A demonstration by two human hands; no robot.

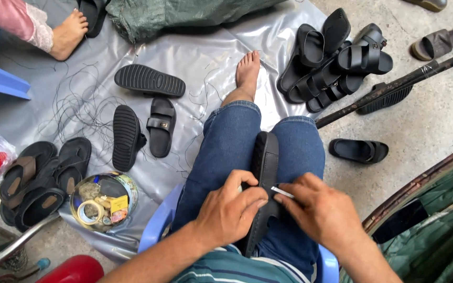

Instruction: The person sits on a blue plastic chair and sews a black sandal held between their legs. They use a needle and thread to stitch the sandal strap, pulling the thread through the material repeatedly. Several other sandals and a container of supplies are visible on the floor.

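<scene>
1. Resting on edge between the knees, the black sandal [265, 157] is pinched by the left hand [230, 209].
2. Right hand [318, 207] grips a small metal needle [282, 192] against the sandal's edge.
3. Finished-looking sandals [334, 60] lie piled beyond the sandal; others [148, 80] wait left of it.

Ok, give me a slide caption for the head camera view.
Seated person's left hand steadies a black sandal between the knees while the right hand holds a needle at its edge.
</scene>
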